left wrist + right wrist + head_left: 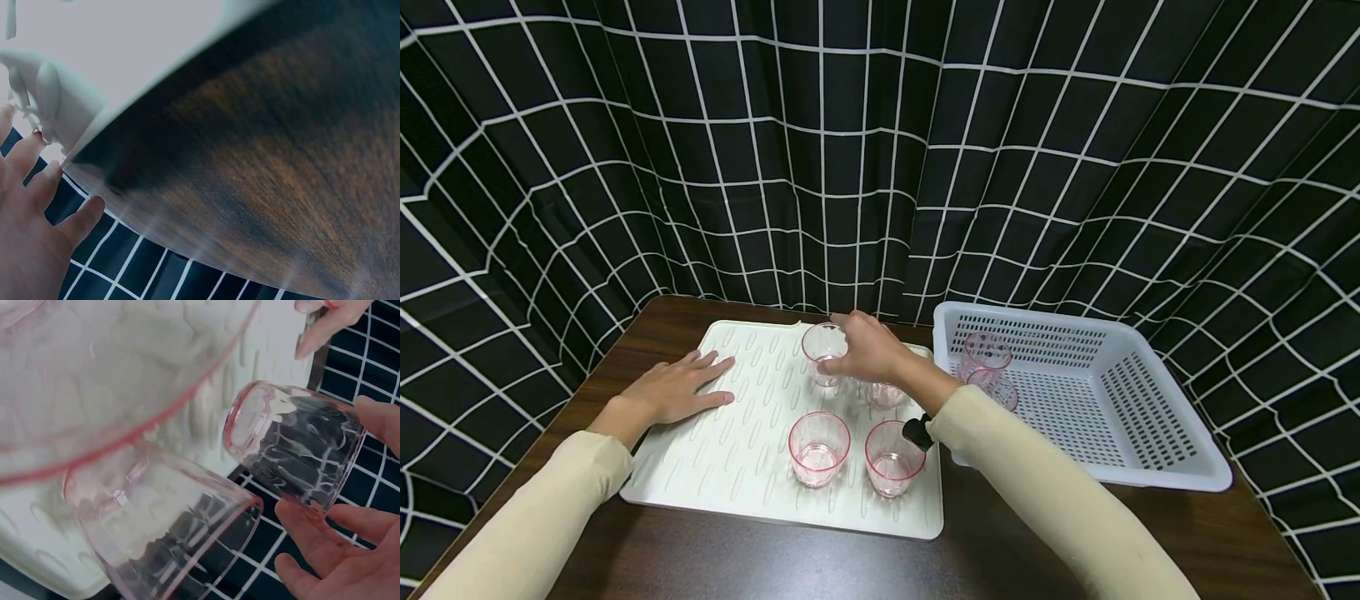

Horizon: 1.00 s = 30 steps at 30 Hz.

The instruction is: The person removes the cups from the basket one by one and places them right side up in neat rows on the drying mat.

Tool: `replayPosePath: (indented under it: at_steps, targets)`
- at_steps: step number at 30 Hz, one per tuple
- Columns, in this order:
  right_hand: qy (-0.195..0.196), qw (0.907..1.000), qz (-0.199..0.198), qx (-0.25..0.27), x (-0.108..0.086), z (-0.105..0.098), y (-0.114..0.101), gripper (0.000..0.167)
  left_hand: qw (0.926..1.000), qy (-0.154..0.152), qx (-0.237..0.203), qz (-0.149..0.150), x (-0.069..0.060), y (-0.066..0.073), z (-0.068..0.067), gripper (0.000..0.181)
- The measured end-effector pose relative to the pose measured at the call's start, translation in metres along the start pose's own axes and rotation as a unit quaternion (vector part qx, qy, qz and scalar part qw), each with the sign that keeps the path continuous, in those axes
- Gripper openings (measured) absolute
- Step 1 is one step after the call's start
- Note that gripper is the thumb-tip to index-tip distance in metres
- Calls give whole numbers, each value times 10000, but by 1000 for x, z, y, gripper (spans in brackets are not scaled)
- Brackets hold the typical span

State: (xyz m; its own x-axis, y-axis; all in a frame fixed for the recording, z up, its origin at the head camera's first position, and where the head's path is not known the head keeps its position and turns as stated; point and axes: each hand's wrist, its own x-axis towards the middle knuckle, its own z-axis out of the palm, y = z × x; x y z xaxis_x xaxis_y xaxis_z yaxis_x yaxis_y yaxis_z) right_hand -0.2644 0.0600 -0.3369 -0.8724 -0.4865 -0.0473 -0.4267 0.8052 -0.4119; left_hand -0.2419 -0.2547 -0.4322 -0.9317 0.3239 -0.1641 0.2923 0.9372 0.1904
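My right hand (872, 350) grips a clear pink-tinted glass (822, 367) by its upper part, thumb and fingers on opposite sides near the rim. This glass is upright at the back of a white ridged mat (737, 450); whether its base touches the mat I cannot tell. Beside it, another glass (886, 396) is partly hidden under my right wrist. Two more red-rimmed glasses, a left one (818, 454) and a right one (893, 462), stand nearer the front. My left hand (677, 387) rests on the mat's left edge with fingers spread, holding nothing.
To the right sits a white slotted plastic basket (1172, 417). Two pink glasses, one behind (987, 350) and one in front (994, 387), are at its left end. A black curtain with white grid lines (880, 167) surrounds the dark wooden table (737, 558).
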Motion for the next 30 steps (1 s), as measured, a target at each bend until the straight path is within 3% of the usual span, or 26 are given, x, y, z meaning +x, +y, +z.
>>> replayPosePath:
  at_steps: [6, 13, 18, 23, 30]
  targets:
    - [-152, 9996, 190, -106, 2, 9, 3, 81, 10000, 42, 15, 56, 0, -1, 0, 80]
    - [-289, 9993, 201, -112, 2, 17, 7, 80, 10000, 30, -11, 42, -1, -2, 0, 80]
    - [-372, 9984, 96, -413, 1, 13, 6, 81, 10000, 54, -17, 29, -1, -3, 0, 79]
    - [-340, 9987, 98, -367, 0, -5, 1, 83, 10000, 42, 6, 29, 0, -3, 1, 80]
    - [236, 9962, -433, 712, -11, -57, 1, 81, 10000, 34, -26, 44, 0, -2, 1, 80]
